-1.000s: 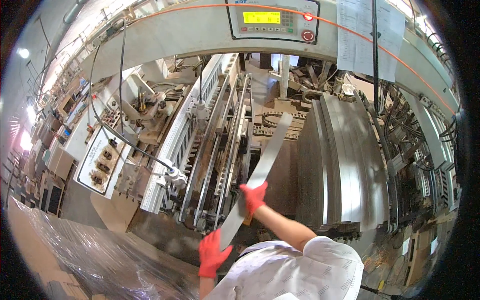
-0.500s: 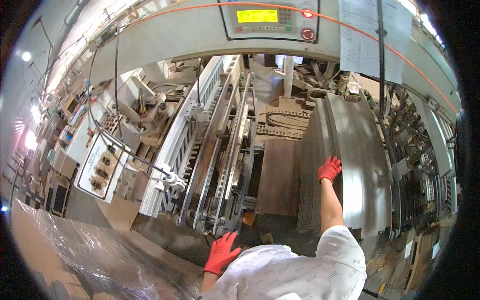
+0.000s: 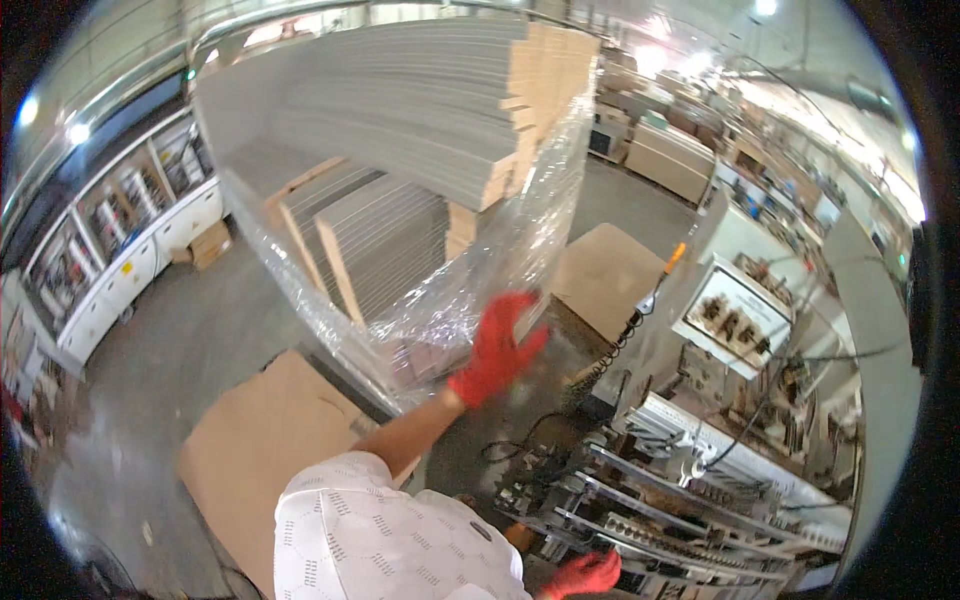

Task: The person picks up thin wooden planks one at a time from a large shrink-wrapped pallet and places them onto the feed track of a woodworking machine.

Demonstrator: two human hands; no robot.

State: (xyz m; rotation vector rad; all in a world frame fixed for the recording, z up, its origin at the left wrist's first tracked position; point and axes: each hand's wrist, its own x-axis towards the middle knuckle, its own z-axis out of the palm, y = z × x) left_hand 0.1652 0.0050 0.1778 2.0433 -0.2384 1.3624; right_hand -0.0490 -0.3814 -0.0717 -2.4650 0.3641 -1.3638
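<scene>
My left hand (image 3: 500,350), in a red glove, is raised with its fingers spread and nothing in it. It is in front of the clear plastic film (image 3: 440,315) that hangs around a tall stack of grey boards (image 3: 400,95) with pale edges; I cannot tell whether it touches the film. Below the overhanging top boards, shorter grey boards (image 3: 385,240) stand in the stack. My right hand (image 3: 585,574), also in a red glove, is low at the lower edge, beside the metal rails (image 3: 660,535) of a machine. Its fingers look loosely stretched out, holding nothing.
A flat brown cardboard sheet (image 3: 275,440) lies on the floor to the left, another cardboard sheet (image 3: 610,270) beyond my left hand. A coiled black cable (image 3: 610,355) hangs beside the machine's control box (image 3: 735,315). White cabinets (image 3: 140,250) stand far left.
My view has swung left from the machine to the wrapped board stack. My left hand has lifted and reached toward it. My right hand has come off the dark panels.
</scene>
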